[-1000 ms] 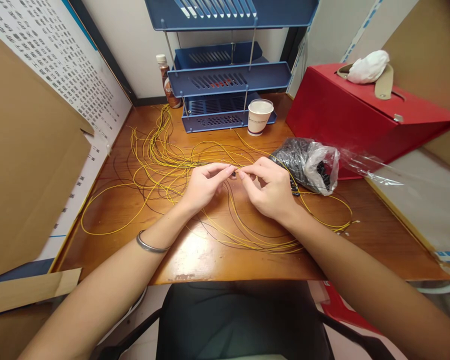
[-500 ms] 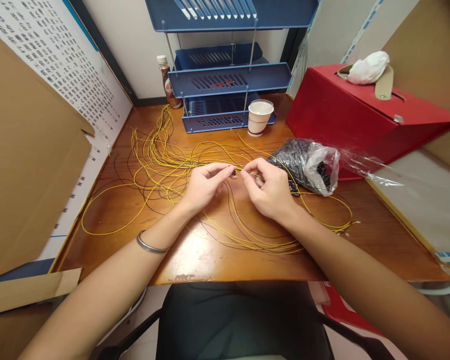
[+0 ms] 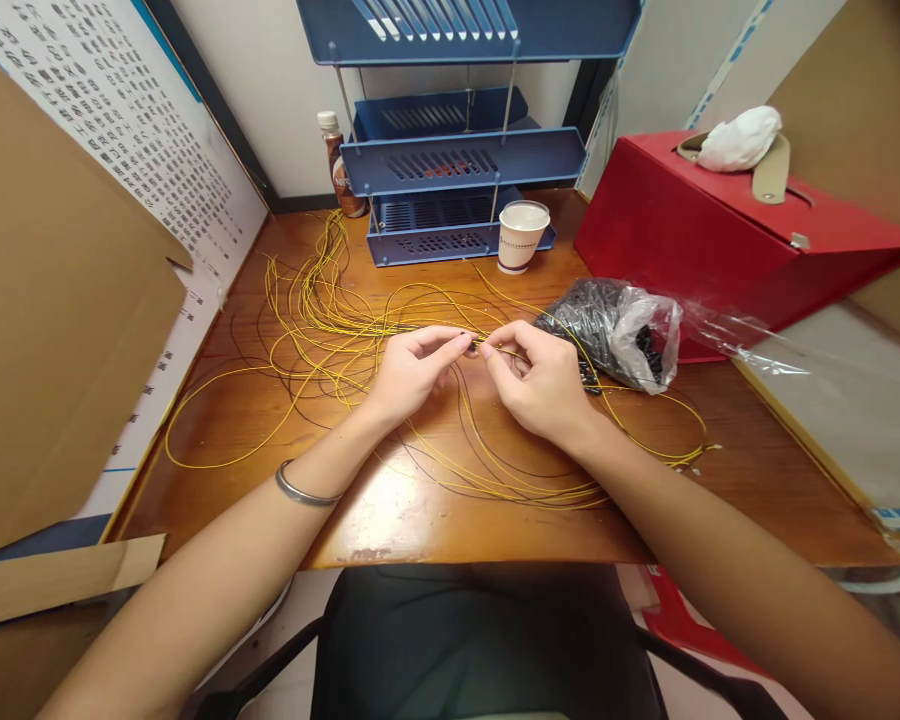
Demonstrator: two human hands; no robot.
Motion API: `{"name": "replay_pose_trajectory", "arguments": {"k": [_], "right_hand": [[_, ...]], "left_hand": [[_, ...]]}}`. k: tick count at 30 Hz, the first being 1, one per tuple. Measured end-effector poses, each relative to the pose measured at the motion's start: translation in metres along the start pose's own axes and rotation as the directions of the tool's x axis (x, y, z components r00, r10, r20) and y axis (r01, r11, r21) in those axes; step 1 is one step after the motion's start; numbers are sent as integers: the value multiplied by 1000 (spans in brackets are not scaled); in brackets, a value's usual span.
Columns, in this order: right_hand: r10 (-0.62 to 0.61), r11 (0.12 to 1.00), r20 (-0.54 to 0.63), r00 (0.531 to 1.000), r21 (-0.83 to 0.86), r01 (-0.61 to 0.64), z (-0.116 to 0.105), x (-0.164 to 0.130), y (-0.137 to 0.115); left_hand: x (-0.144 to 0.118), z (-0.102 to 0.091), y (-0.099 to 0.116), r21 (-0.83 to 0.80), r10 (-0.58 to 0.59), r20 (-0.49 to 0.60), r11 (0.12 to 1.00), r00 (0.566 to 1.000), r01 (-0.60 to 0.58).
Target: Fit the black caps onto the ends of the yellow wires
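Yellow wires lie tangled on the wooden desk. Left hand pinches a small black part; right hand pinches one yellow wire end, fingertips nearly touching. Plastic bag sits just right.

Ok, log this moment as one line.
left hand: pinching small dark piece | right hand: pinching yellow wire end | fingertips meeting above desk | plastic bag: right of hands

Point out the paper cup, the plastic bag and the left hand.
paper cup (image 3: 521,240), head view, on its side wall.
plastic bag (image 3: 622,325), head view, on its middle.
left hand (image 3: 412,370), head view, on its back.
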State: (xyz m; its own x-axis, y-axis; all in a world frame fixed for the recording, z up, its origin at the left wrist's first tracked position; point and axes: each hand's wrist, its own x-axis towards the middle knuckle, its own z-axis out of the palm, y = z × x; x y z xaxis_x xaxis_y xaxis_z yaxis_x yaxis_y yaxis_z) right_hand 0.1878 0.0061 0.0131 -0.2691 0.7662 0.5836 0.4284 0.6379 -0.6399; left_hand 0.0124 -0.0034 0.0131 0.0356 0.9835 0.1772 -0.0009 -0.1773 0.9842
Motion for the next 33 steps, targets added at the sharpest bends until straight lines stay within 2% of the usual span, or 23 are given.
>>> {"name": "replay_pose_trajectory", "arguments": {"k": [18, 25, 33], "right_hand": [[45, 999, 21, 999, -4, -45, -2, 2, 0], [22, 999, -13, 1000, -27, -22, -1, 2, -1], [-8, 1000, -17, 1000, -23, 8, -2, 1, -1]], "left_hand": [[-1, 0, -1, 21, 8, 21, 1000, 1000, -8], [-3, 1, -1, 62, 90, 41, 994, 995, -92], [-8, 1, -1, 299, 213, 43, 930, 976, -216]]}}
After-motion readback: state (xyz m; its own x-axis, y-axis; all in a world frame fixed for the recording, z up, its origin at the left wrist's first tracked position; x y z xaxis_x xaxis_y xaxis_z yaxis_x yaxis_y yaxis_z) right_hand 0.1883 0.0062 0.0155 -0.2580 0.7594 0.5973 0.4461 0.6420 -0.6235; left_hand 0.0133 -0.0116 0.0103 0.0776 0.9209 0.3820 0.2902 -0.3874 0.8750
